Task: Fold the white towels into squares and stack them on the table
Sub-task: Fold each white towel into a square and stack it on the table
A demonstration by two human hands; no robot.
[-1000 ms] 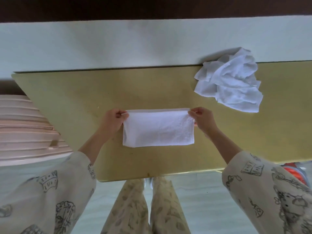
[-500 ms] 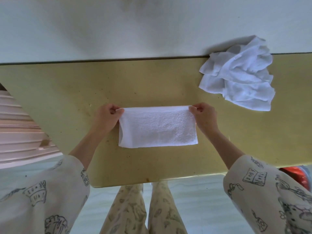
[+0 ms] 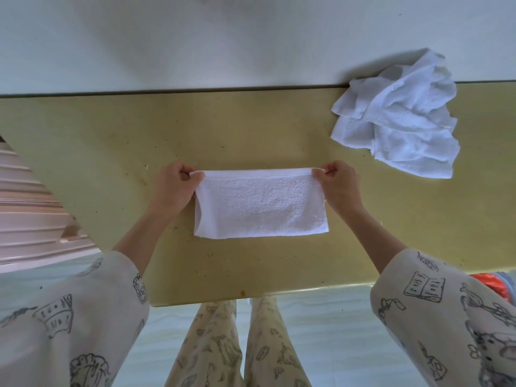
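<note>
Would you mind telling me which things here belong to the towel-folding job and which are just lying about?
Part of the job:
- folded towel, far corners pinched by left hand and right hand
- crumpled towels, waiting at the far right
- table

Just lying about:
- red object beyond the table's near right edge
- pink slatted thing at left

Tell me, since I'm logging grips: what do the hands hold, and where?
Both pinch the folded towel: left hand at its far-left corner, right hand at its far-right corner.
</note>
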